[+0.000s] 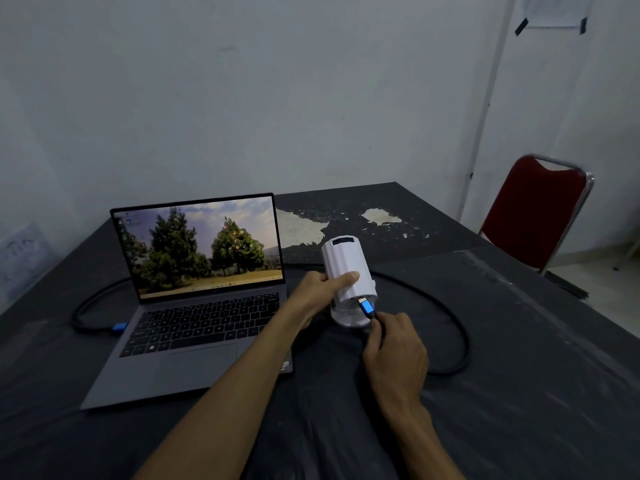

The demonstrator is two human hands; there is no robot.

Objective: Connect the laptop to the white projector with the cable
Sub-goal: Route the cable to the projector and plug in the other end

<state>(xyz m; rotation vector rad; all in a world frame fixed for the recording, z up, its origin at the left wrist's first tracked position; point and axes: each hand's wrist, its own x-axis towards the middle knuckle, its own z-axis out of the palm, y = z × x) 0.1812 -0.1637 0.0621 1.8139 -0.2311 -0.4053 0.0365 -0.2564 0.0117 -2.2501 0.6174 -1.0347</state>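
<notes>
An open grey laptop [194, 306] with a lit tree wallpaper sits on the left of the dark table [519, 341]. A blue plug [119, 327] of the black cable [460, 327] sits at the laptop's left side. The cable loops behind the laptop and round the right of the white projector [346, 268]. My left hand [322, 289] grips the projector's body, tilted toward me. My right hand [394, 348] pinches the cable's other blue plug [366, 306], whose metal tip touches the projector's rear face. Whether it is seated in the port cannot be told.
The table's surface is worn, with pale peeled patches [304, 230] behind the projector. A red chair with a metal frame [540, 213] stands beyond the table's right edge. A bare wall rises right behind the table.
</notes>
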